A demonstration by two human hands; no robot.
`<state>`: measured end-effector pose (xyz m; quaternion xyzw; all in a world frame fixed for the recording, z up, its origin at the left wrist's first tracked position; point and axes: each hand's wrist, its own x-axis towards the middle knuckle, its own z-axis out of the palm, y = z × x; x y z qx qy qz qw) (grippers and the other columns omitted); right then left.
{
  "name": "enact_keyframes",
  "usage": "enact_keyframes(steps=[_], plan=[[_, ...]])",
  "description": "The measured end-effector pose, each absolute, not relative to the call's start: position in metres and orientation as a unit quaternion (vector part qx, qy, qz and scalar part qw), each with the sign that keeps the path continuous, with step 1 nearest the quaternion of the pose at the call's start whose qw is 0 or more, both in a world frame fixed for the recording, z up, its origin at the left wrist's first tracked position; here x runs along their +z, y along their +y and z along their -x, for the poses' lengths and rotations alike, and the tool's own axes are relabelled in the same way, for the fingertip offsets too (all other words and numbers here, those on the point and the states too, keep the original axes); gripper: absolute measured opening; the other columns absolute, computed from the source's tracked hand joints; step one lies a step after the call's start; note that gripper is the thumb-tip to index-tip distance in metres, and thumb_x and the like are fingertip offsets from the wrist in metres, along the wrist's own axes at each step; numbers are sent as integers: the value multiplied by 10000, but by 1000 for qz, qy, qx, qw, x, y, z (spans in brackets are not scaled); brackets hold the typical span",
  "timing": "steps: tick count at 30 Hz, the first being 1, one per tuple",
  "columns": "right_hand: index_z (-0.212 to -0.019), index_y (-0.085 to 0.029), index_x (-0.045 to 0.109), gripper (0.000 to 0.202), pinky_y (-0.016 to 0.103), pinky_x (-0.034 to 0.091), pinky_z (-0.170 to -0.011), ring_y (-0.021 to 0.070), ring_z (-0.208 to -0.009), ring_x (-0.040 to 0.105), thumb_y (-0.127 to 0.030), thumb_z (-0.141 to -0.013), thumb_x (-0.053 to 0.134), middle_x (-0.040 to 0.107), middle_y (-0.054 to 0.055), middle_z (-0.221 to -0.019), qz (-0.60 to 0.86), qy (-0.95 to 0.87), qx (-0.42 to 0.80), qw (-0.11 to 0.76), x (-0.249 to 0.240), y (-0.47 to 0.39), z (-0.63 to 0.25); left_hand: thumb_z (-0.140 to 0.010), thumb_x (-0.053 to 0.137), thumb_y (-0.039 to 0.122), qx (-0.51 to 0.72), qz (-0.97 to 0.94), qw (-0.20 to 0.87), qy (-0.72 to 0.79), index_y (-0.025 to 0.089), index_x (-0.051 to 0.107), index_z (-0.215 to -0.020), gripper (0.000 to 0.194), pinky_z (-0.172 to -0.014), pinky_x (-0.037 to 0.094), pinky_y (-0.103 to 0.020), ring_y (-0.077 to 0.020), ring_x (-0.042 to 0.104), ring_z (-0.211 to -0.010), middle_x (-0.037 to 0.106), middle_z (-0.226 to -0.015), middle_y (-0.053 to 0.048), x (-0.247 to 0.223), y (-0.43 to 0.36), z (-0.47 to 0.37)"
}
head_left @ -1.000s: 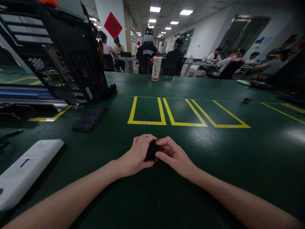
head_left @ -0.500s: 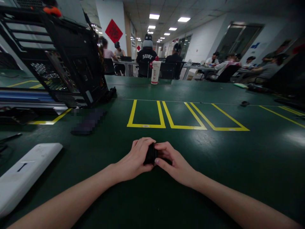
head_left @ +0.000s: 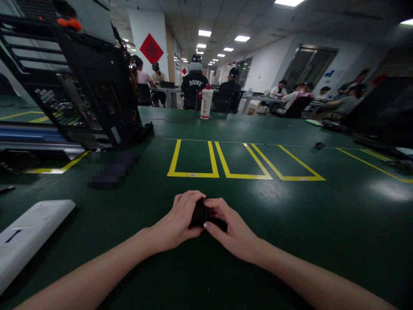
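Between my two hands is a small black object (head_left: pixel 198 214), dark and partly covered, so its exact kind cannot be made out. My left hand (head_left: pixel 180 223) wraps around its left side, fingers over the top and thumb along the near edge. On the other side, my right hand (head_left: pixel 232 230) touches its right edge with thumb and fingertips, the fingers curved. Both hands rest low over the green table (head_left: pixel 245 275).
Yellow tape outlines (head_left: pixel 193 175) mark the table ahead. At left stand an open black computer case (head_left: pixel 112 94) and a white long device (head_left: pixel 35 237). A white cup (head_left: pixel 205 105) stands at the far edge; a small black ring-like item (head_left: pixel 319 145) lies right. People sit beyond.
The view has shifted slightly, so the hands and the table items appear a little lower and further left. Both hands stay on the black object with almost the same hold.
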<state>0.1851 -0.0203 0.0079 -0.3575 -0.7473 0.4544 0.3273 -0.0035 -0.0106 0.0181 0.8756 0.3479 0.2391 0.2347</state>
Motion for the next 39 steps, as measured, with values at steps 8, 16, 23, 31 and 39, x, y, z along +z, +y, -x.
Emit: enact_keyframes(steps=[8,16,23,31,39], plan=[[-1070,-233,423,255,355,481,-843,167,-969,553,-223,-829,507,537,36,-1023,381,-700,498,342,9,-14,-182,-756,597,161,238,-873,243,351,241,272,-1215,568,-905,349,-466,-264,417,-1088,417,-1173,-96,20,-11,2],[-1061,-217,444,257,359,467,-864,161,-955,542,-214,-817,525,518,36,-1024,347,-744,470,324,8,-16,-185,-728,601,122,239,-875,236,350,226,272,-1221,603,-910,360,-446,-259,416,-1095,411,-1193,-97,19,-11,4],[-1062,-223,428,240,343,494,-811,157,-935,563,-232,-835,505,542,30,-999,375,-691,514,343,7,-11,-181,-743,604,142,237,-876,227,353,214,292,-1201,558,-920,347,-434,-245,426,-1087,432,-1155,-94,18,-9,1],[-1077,-229,437,293,375,455,-908,165,-1017,521,-169,-806,533,491,35,-1067,335,-732,491,334,6,-15,-188,-750,584,136,225,-879,233,351,232,261,-1222,579,-928,332,-445,-257,404,-1116,415,-1185,-100,19,-9,2],[-1008,-237,454,235,365,506,-818,163,-940,559,-219,-797,555,513,26,-1027,365,-701,501,353,4,-13,-184,-757,588,164,232,-880,229,345,246,271,-1211,560,-905,343,-456,-268,427,-1098,429,-1173,-91,20,-9,1]])
